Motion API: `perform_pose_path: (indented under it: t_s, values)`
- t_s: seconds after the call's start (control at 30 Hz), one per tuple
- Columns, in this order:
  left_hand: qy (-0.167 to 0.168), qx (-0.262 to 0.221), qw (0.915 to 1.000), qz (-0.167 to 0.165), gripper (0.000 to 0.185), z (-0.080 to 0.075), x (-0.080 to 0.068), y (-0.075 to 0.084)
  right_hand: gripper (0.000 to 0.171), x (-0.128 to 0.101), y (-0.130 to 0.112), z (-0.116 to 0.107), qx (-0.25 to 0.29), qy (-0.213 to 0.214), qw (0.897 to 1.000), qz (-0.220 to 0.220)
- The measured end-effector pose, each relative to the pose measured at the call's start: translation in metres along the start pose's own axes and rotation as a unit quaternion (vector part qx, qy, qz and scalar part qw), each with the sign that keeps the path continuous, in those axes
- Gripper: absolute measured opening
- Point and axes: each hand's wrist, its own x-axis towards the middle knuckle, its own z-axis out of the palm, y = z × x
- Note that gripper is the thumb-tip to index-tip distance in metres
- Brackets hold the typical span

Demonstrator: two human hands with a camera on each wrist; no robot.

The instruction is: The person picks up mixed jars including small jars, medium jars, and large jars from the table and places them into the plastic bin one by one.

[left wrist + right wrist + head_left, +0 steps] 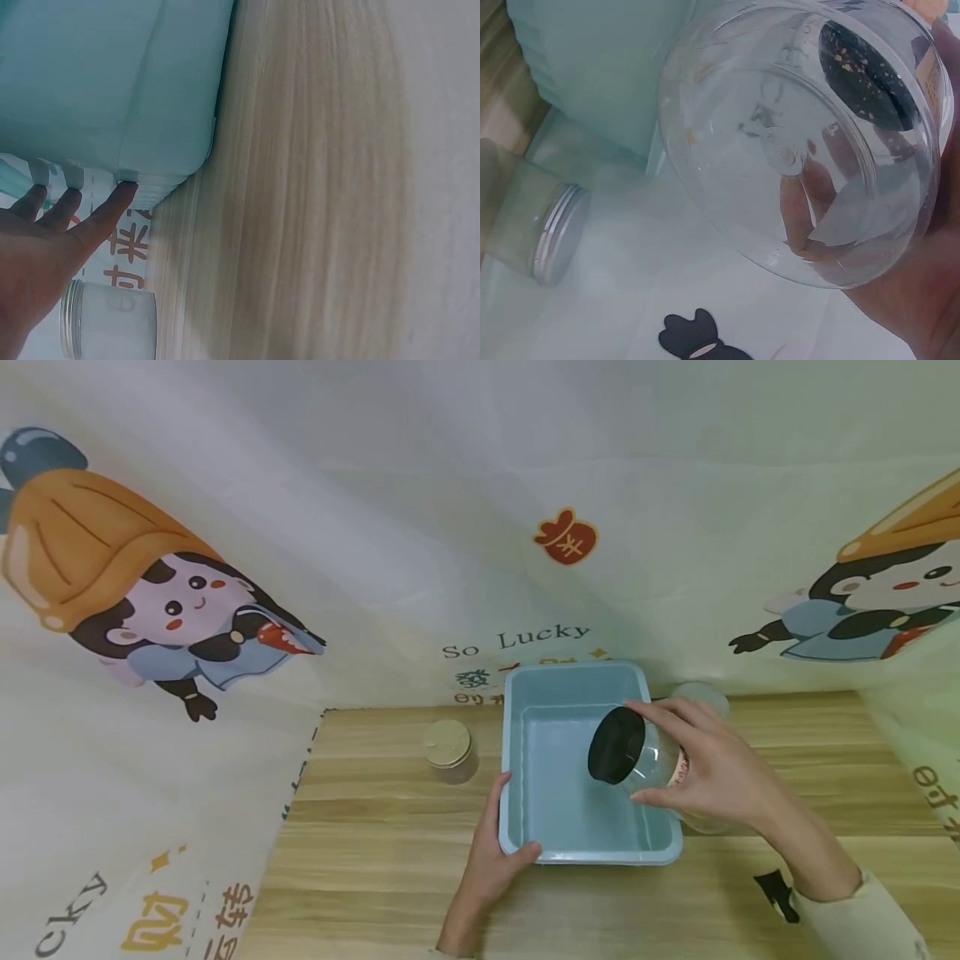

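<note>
A light blue rectangular plastic tray [513, 718] stands on the wooden table. My left hand [491, 852] grips its near left corner, thumb at the front rim and fingers along the left side; in the left wrist view these fingers [101, 221] touch below the rim. My right hand [720, 768] holds a clear jar [652, 764] with a black lid [617, 746], tilted over the tray's right side, lid end to the left. Through the jar's round base [772, 180] in the right wrist view, a dark patch with pale specks shows near the lid end.
A small jar [450, 756] with a pale metal lid stands left of the tray. Another lidded jar [536, 214] is behind it to the right. A printed cloth [420, 527] hangs close behind the table [360, 860]. A small black item [777, 893] lies by the right sleeve.
</note>
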Motion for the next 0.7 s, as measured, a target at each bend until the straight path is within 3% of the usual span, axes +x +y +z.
perform_pose_path:
  t_s: [0.7]
  values:
    - [0.004, -0.006, 1.0, -0.006, 0.097, 0.003, 0.0, 0.002, 0.098, 0.019, -0.015, 0.0, -0.024, -0.052, 0.998, -0.009]
